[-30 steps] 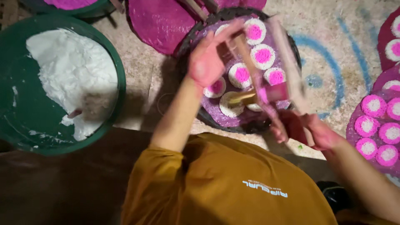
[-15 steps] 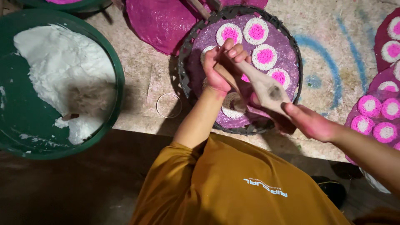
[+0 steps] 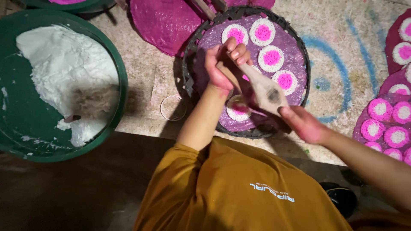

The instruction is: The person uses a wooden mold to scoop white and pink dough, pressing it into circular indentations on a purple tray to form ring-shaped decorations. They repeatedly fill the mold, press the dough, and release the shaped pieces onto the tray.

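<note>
the left hand (image 3: 222, 66) grips the handle and the right hand (image 3: 302, 124) the far end of a stiff, light wooden mould (image 3: 261, 87), held over soft, crumbly pink-and-white cakes (image 3: 262, 32) on the round tray (image 3: 299, 40).

green tub (image 3: 122, 81): cut off left | right forearm (image 3: 376, 164): leaves frame | cakes (image 3: 400, 124): cropped right

Over a round dark woven tray (image 3: 299, 42) lined with purple mesh, the left hand (image 3: 224, 64) grips the narrow end of a flat wooden paddle (image 3: 265, 90). The right hand (image 3: 304, 124) touches its wide end. White-and-pink round cakes (image 3: 272, 58) lie on the tray. A green tub (image 3: 122, 85) of white dough (image 3: 64, 64) stands well apart.
</note>
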